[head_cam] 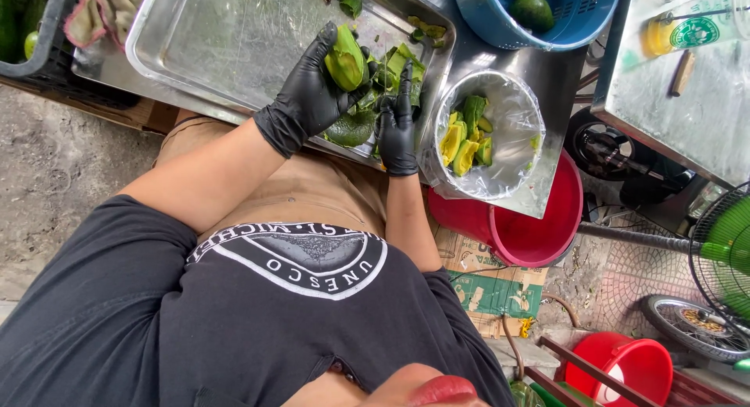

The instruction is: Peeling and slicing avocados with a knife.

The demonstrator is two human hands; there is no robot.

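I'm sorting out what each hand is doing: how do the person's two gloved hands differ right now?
The left hand is raised and curled around a peeled avocado half; the right hand holds no fruit. The left hand's fingers wrap the fruit, while the right hand's point down into the peel scraps on the steel tray. Both wear black gloves.

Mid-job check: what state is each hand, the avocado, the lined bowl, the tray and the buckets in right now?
left hand: gloved, gripping peeled avocado
peeled avocado: skinless, held above tray
right hand: gloved, resting on peels
steel tray: mostly bare, peels at one end
lined bowl: partly filled with avocado pieces
red bucket: looks empty
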